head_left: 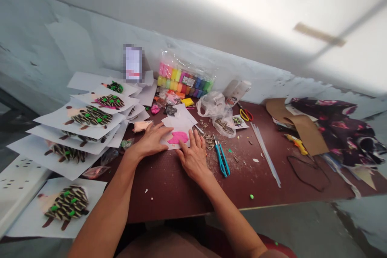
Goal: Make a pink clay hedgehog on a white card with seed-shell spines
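Observation:
A flat pink clay shape (178,138) lies on a small white paper (173,146) on the dark red table. My left hand (152,140) rests at the paper's left side, fingers spread, holding nothing. My right hand (193,154) is at the right edge of the clay, its fingers stretched out and its thumb and fingertips near or on the pink clay. Another white sheet (180,116) lies just behind. Right of my right hand are a heap of striped seeds (209,142) and turquoise scissors (223,159).
Stacked papers with seed-covered hedgehog figures (90,117) stand at left. Behind are a pack of coloured clay (186,80), plastic bags (211,105) and a white bottle (240,92). Further right lie red-yellow scissors (245,114), glue sticks (266,155), a glue gun (296,144) and floral cloth (347,129).

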A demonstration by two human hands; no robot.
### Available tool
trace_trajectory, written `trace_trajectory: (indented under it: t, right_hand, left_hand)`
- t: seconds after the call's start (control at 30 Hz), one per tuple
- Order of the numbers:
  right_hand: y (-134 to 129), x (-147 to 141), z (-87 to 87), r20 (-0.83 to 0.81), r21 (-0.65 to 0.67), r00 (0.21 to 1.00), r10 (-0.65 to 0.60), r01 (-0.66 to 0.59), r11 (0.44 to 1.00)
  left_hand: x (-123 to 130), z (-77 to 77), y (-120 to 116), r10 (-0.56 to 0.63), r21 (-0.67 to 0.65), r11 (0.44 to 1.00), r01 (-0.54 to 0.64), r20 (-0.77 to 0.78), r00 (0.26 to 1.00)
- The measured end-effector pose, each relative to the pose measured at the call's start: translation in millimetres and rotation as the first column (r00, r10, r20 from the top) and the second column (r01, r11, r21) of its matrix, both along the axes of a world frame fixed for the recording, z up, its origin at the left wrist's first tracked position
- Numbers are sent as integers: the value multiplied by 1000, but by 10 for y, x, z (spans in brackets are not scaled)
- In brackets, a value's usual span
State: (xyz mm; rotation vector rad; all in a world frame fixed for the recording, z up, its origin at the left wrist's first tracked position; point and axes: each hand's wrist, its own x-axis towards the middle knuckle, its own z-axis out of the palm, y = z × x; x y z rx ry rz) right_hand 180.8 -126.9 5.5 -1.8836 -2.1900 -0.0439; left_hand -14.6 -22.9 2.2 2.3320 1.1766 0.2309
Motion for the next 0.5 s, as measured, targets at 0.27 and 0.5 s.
trace_trajectory:
  t: [0.27, 0.5]
  right_hand:
    - [413, 198, 95, -103, 166, 990, -98, 115, 979]
    - [651, 422, -69, -351, 372, 935, -45, 183, 910]
  left_hand:
    - [20, -37, 22, 31, 96, 994, -56, 242, 970]
    - [7, 72, 101, 314, 214, 853, -476, 517, 796]
